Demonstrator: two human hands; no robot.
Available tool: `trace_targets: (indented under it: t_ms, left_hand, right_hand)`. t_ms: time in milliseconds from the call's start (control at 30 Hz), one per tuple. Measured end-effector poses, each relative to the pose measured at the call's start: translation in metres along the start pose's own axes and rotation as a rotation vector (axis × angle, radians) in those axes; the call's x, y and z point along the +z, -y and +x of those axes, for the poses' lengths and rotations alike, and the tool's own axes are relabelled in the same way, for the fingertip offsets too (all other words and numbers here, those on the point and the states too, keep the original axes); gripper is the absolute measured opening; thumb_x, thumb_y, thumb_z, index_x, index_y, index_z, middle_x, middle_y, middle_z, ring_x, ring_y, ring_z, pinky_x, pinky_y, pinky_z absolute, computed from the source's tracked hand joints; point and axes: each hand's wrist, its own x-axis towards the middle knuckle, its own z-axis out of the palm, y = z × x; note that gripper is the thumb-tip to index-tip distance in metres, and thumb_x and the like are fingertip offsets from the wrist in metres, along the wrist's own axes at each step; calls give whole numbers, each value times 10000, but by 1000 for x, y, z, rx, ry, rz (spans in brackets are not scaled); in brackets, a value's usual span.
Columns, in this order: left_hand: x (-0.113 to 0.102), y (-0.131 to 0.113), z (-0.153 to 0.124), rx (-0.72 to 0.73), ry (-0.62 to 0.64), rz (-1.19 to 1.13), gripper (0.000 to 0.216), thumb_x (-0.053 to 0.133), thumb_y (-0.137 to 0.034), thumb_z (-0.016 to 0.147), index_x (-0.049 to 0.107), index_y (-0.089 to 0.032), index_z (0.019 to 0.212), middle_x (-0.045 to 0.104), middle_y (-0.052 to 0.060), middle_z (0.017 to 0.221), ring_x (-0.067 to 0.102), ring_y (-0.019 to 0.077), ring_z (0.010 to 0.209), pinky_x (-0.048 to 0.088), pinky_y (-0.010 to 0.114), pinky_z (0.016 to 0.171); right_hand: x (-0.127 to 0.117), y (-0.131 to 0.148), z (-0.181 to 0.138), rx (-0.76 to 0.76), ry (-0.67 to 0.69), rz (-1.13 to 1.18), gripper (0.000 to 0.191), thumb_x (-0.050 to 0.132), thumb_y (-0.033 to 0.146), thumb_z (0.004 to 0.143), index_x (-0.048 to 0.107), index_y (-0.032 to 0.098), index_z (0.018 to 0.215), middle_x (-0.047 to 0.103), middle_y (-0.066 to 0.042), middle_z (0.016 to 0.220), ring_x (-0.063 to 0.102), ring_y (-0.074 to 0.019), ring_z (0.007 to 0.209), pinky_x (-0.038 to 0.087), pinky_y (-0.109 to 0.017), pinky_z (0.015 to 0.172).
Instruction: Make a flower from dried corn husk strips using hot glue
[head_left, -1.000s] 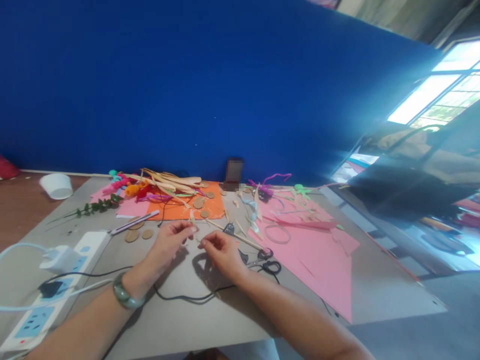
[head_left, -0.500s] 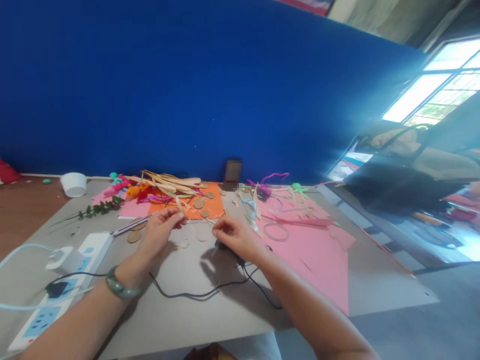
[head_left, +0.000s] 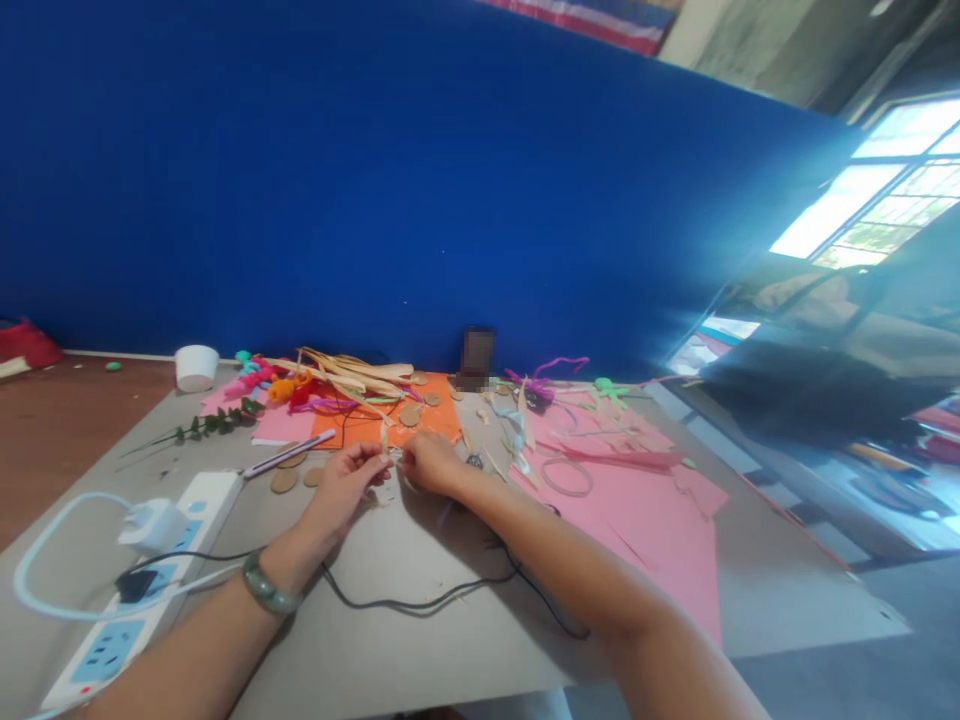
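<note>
My left hand (head_left: 351,488) is pinched on a small pale strip (head_left: 384,436), perhaps dried husk, which sticks up from the fingertips. Close beside it, on the right, my right hand (head_left: 431,463) is closed with its back turned to me; anything between its fingers is hidden. Both hands are over the grey tabletop (head_left: 390,560), at the front edge of an orange sheet (head_left: 360,433). Round wooden slices (head_left: 410,415) lie on that sheet, and more wooden slices (head_left: 284,480) sit left of my left hand near a pale utility knife (head_left: 289,455).
Dried husk strips (head_left: 360,372) and colourful pipe-cleaner pieces (head_left: 281,388) lie behind. Pink sheets (head_left: 637,540) cover the right side. A power strip (head_left: 120,630), a black cable (head_left: 390,604), a white cup (head_left: 196,369) and a leafy sprig (head_left: 217,422) are also there.
My right hand has moved left and forward, and its fingers have closed beside my left fingertips. The left hand still pinches the strip. The view has shifted slightly.
</note>
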Motion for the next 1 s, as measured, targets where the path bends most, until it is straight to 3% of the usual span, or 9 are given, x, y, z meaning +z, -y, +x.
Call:
trace_targets:
  t_ms: [233,400,600,1000]
  left_hand:
    - [7,-1,-7,-47,38,-24,287,818,-293,559,647,-142,733,663,-7,604,596,97,529,461,204,553]
    - [6,3,-7,-73,61,-13,292,827,-296,570,672,-137,759,678,11,633,608,107,543,471,216,561]
    - [2,6,-6,-71,81,24,317,835,-288,588,672,-141,817,690,8,638,625,115,556,495,228,589]
    - [7,6,-15,-65,109,130,346,825,-263,622,638,-148,889,693,-4,613,612,109,539,467,219,558]
  right_hand:
    - [-22,-15,-23,-18,-59,241,94,565,157,768,656,152,792,679,-12,713,584,-112,621,406,-199,567]
    - [-23,-25,-34,-5,-99,638,79,577,193,749,641,148,757,616,12,639,512,-91,535,390,-195,508]
    - [-28,-33,-36,-15,29,840,109,624,261,732,636,153,746,590,27,629,484,-84,540,380,-185,500]
    - [-49,-28,-45,-104,247,886,117,605,248,721,654,145,698,550,51,574,417,-59,488,300,-173,448]
